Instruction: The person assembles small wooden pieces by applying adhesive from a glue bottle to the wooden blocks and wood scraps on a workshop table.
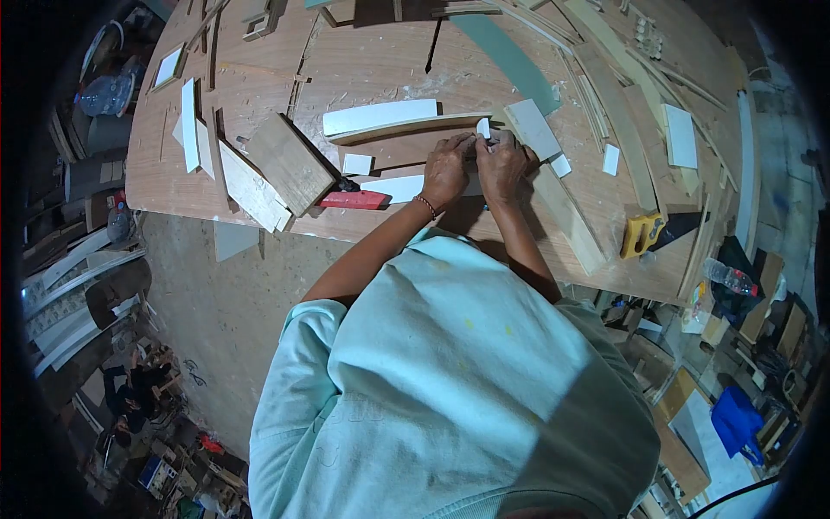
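Note:
At the near middle of the workbench, my left hand and my right hand are close together with fingers bent and fingertips meeting. A small white piece with a rounded edge stands up at the fingertips of my right hand. What my left fingers pinch is hidden. Beyond my left hand runs a long curved wooden strip, beside a white-faced board. A white-faced block and a wooden plank lie right of my right hand. A white strip is beside my left wrist.
A red-handled tool lies against a brown wooden block on the left. A yellow-handled saw rests near the right front edge. Long wooden strips and a green curved piece spread across the far right. Another person is at lower left.

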{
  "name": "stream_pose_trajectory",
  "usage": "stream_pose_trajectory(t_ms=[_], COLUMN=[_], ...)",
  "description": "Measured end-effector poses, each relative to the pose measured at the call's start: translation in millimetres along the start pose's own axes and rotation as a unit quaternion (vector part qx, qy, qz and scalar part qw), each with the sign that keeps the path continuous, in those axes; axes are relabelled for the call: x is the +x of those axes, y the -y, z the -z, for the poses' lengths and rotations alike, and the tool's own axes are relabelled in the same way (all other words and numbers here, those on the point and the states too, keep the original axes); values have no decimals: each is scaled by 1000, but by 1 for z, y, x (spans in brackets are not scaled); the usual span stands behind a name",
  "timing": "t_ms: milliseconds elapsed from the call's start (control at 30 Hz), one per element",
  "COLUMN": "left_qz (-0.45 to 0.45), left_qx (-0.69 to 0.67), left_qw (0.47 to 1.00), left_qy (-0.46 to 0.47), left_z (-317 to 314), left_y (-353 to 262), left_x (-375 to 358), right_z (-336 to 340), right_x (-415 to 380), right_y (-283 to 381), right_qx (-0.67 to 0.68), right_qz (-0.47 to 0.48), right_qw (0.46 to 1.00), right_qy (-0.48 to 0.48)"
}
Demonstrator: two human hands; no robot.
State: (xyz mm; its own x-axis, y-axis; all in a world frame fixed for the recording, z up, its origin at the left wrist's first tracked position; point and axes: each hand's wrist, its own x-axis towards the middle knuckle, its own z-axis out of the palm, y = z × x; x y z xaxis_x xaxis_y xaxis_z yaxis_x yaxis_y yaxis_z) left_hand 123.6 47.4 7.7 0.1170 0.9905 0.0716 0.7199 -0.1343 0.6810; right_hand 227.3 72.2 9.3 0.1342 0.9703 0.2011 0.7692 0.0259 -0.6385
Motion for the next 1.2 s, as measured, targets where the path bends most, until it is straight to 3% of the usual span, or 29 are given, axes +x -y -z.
stream_pose_trajectory(t_ms=[167,300,367,533,600,700,800,867,900,1000,1200], left_qz=[0,7,14,46,-41,-67,-75,-27,-42,-80,-64], left_qx=[-9,-59,-70,-117,-64,1,7,28,26,25,-6], left_qw=[1000,998,997,990,992,993,997,992,988,974,972], left_qy=[-13,-35,-33,-64,-104,-93,-35,122,149,210,226], left_z=[-3,0,1,20,25,32,39,42,41,37,35], left_y=[2,1,2,-13,-6,-1,4,5,9,19,14], left_x=[0,2,3,9,20,46,71,83,88,99,103], right_z=[-3,5,14,1,-2,-3,-4,-6,-6,-6,-8], right_x=[1,-1,-2,-5,-6,-6,-5,-5,-4,-4,-3], right_y=[-5,1,9,-9,-13,-19,-15,-15,-15,-13,-13], right_qx=[-3,40,33,22,50,16,17,14,15,13,-11], right_qz=[58,46,-4,7,8,32,43,31,31,0,21], right_qw=[998,997,999,1000,999,999,999,999,999,999,999], right_qy=[-36,-48,-3,-20,-7,1,0,4,2,33,39])
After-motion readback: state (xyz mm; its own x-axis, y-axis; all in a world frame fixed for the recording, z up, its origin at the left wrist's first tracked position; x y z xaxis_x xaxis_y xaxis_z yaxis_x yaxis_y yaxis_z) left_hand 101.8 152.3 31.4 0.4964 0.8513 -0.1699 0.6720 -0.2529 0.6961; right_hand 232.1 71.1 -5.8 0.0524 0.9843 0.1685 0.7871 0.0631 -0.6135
